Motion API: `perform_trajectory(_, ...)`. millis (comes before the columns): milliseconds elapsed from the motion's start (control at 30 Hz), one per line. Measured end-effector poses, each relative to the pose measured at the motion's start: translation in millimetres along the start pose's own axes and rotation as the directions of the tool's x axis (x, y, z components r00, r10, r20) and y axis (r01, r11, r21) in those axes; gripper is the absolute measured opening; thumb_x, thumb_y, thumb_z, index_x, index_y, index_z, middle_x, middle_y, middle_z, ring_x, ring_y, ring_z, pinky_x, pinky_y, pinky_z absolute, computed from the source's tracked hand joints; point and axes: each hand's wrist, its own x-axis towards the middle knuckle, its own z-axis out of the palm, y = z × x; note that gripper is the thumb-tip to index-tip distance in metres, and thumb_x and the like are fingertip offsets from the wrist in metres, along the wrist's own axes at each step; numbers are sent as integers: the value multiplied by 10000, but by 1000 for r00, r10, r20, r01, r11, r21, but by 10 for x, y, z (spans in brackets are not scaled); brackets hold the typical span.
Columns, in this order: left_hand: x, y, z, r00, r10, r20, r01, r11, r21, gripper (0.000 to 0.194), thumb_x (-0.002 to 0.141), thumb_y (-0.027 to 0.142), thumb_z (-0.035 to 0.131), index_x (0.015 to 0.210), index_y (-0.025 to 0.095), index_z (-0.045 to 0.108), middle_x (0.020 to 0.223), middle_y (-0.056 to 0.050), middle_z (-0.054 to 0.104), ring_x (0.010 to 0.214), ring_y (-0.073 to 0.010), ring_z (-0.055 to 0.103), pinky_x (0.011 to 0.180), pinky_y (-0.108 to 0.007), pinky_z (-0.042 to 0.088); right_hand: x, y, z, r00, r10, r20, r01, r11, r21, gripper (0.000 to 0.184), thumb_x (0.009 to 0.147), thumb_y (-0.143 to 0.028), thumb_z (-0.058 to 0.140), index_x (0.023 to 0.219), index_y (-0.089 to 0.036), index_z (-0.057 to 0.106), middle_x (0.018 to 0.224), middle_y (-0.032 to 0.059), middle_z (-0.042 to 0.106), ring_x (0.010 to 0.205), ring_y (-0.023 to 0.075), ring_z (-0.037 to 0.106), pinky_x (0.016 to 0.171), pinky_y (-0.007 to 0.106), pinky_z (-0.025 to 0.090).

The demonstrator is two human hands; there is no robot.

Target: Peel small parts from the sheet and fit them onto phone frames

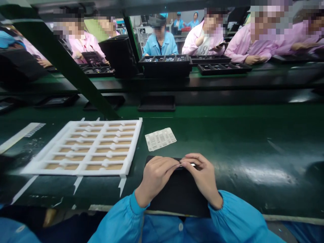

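Over a black mat (pixel 177 197) at the front edge of the green bench, my left hand (pixel 158 175) and my right hand (pixel 201 175) meet at the fingertips. Both are closed in a pinch on a small dark, flat piece with a bright shiny spot (pixel 193 164). My fingers cover most of it, so its kind cannot be made out. Just beyond the mat lies a pale sheet (pixel 160 139) with rows of small labels or slots. Neither hand touches that sheet.
To the left, a white foam tray (pixel 101 171) with several compartments is taped to the bench. A green post (pixel 63 64) slants across the left side. Black trays (pixel 157 104) stand farther back. Several people in pink and blue work across the line.
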Motion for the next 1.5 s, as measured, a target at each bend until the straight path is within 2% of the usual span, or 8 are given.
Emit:
perform_trajectory(100, 15, -15, -30, 999, 3, 37, -2, 1000, -19, 91, 945, 189, 601, 942, 211, 689, 926, 7, 764, 898, -153, 725, 787, -276, 516, -34, 52, -86, 992, -120, -24, 119, 992, -35, 369, 781, -361, 783, 1112, -276, 645, 1198, 61, 676, 1093, 243, 643, 982, 422, 519)
perform_trajectory(167, 37, -19, -49, 997, -13, 82, 16, 999, -42, 82, 939, 203, 613, 937, 219, 693, 940, 20, 765, 916, -151, 724, 795, -272, 519, -56, 90, -159, 979, -201, -24, 197, 975, -99, 341, 811, -328, 759, 1127, -287, 638, 1273, 62, 613, 1102, 232, 619, 981, 407, 514)
perform_trajectory(367, 118, 8, -71, 977, -120, 179, 135, 988, -76, 63, 922, 225, 638, 900, 224, 697, 994, 36, 761, 878, -131, 723, 771, -248, 519, -78, 146, -257, 953, -300, 47, 304, 932, -200, 34, 893, -240, 673, 911, -263, 656, 955, 32, 664, 947, 205, 642, 857, 351, 528)
perform_trajectory(667, 198, 31, -132, 912, -222, 345, 282, 950, -133, 87, 929, 230, 621, 928, 235, 707, 1002, 38, 752, 936, -140, 709, 847, -237, 526, -69, 118, -257, 850, -510, 129, 525, 809, -265, 180, 906, -62, 613, 931, -224, 687, 954, 30, 654, 903, 147, 644, 809, 270, 530)
perform_trajectory(933, 212, 64, -182, 882, -257, 395, 341, 927, -157, 102, 942, 231, 599, 928, 238, 701, 1007, 42, 745, 943, -131, 703, 856, -221, 526, -76, 144, -278, 845, -515, 145, 535, 808, -248, 204, 887, -22, 627, 940, -211, 682, 949, 22, 650, 898, 131, 638, 815, 252, 525)
perform_trajectory(1200, 341, 145, -222, 861, -225, 457, 225, 973, 55, 101, 958, 247, 575, 932, 255, 673, 988, 73, 742, 873, -156, 710, 774, -277, 529, -89, 176, -305, 786, -577, 222, 616, 706, -348, 345, 891, 29, 579, 1082, -236, 692, 1024, 46, 614, 943, 145, 606, 813, 280, 524)
perform_trajectory(1333, 314, 121, -195, 880, -208, 428, 178, 978, 110, 98, 960, 293, 582, 945, 257, 672, 982, 68, 746, 846, -162, 715, 720, -285, 519, -82, 148, -321, 712, -625, 319, 694, 563, -448, 414, 893, 52, 538, 1180, -216, 670, 1054, 86, 590, 973, 178, 585, 815, 323, 531)
perform_trajectory(1500, 70, 20, -101, 982, -43, 184, 39, 999, 28, 134, 947, 208, 611, 1072, 219, 658, 1066, 25, 749, 934, -138, 714, 791, -261, 519, -72, 138, -320, 697, -612, 374, 709, 510, -487, 430, 889, 73, 510, 1191, -192, 662, 1058, 99, 586, 981, 184, 584, 818, 328, 535)
